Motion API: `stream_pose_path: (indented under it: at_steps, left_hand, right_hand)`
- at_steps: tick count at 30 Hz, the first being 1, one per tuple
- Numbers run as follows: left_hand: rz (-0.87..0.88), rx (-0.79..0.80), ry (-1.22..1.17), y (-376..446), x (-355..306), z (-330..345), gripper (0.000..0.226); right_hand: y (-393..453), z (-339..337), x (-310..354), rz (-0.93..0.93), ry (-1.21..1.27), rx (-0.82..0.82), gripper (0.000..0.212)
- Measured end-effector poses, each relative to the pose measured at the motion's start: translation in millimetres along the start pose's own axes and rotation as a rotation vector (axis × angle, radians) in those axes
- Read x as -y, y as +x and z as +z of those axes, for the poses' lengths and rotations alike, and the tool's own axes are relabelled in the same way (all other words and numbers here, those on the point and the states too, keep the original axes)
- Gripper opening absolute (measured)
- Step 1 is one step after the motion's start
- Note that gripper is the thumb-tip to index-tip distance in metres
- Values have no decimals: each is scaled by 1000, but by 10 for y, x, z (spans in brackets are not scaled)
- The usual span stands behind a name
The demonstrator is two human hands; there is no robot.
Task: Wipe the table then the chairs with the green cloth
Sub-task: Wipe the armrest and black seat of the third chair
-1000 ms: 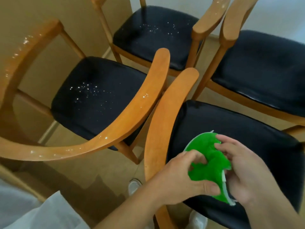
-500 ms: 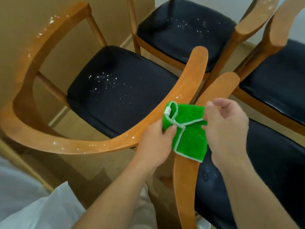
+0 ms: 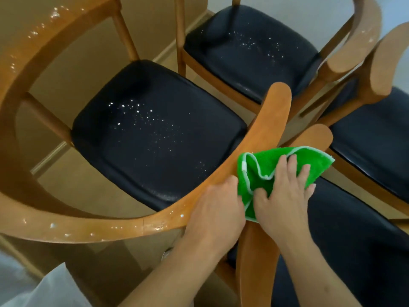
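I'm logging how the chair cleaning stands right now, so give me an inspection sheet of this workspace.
Surface: near left chair seat black, speckled with droplets; far seat speckled too.
Job's things: green cloth spread over the curved wooden backrest of the near left chair.
Clutter: nothing seen.
Hands: left hand grips the backrest beside the cloth; right hand presses flat on the cloth, fingers spread.
Cables: nothing seen.
Surroundings: four wooden chairs close together, tan floor, white garment at lower left.
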State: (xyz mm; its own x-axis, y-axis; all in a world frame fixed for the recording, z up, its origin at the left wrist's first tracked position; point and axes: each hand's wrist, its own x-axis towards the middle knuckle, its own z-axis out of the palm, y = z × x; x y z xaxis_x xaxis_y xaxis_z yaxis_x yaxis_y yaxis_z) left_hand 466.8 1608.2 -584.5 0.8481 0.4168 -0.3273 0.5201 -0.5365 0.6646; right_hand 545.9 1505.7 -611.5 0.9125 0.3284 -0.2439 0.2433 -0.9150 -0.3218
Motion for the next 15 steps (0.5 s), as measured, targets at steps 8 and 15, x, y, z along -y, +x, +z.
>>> stream_pose_path:
  at_steps: [8, 15]
  left_hand:
    - [65, 17, 191, 337, -122, -94, 26]
    - [30, -111, 215, 389, -145, -18, 35]
  right_hand:
    - [374, -82, -42, -119, -86, -4, 66]
    - [874, -43, 49, -229, -157, -88, 65]
